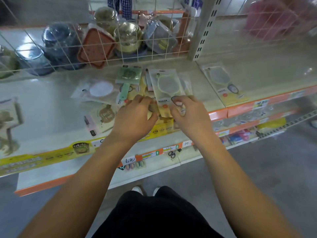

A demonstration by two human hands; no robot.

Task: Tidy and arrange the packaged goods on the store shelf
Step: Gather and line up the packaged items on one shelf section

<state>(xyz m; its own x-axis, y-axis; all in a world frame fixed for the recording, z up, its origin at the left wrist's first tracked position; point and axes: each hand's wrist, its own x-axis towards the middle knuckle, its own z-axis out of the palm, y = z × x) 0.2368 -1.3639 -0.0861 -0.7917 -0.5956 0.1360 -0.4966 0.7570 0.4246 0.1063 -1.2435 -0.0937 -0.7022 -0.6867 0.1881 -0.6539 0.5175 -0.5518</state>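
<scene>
The mirror packet [167, 88] — lying atop the loose pile mid-shelf [51, 107], its lower edge pinched by the left hand [135, 115] and right hand [188, 114] — should be squared against that pile before being released.

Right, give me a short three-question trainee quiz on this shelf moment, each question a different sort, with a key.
1. True or false: both hands, the left hand and the right hand, are on the pile of packets at the shelf front.
2. Multiple choice: the mirror packet on top of that pile has a frame that is A) pale green, B) red, C) black.
3. Fill in: a lone mirror packet lies to the ____ of the pile, past the shelf joint.

Key: 1 true; 2 A; 3 right.
</scene>
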